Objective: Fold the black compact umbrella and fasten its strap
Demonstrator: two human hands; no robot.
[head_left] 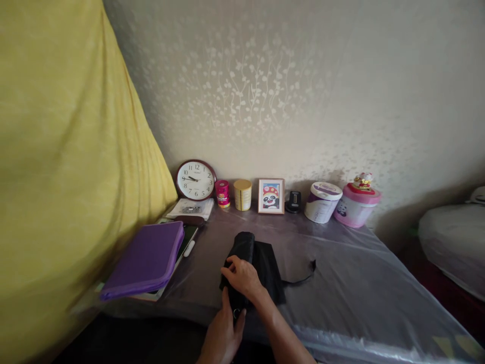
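A black folding umbrella point(242, 245) lies on the table, its fabric partly rolled and a loose flap point(267, 268) spread to the right. From that flap a thin black strap point(301, 279) trails out over the table cover. My left hand point(224, 328) is closed around the near end, where a round, light-rimmed detail shows between thumb and fingers. Farther up, my right hand point(242, 275) lies across the rolled fabric with its fingers curled onto it. The undersides of both hands' grips are hidden.
A purple zip folder point(146, 258) rests on books at the left, beside a yellow curtain point(76, 151). Along the wall stand a clock point(196, 187), a pink can point(223, 194), a yellow-lidded tin point(242, 196), a picture frame point(271, 210) and two tubs point(321, 210).
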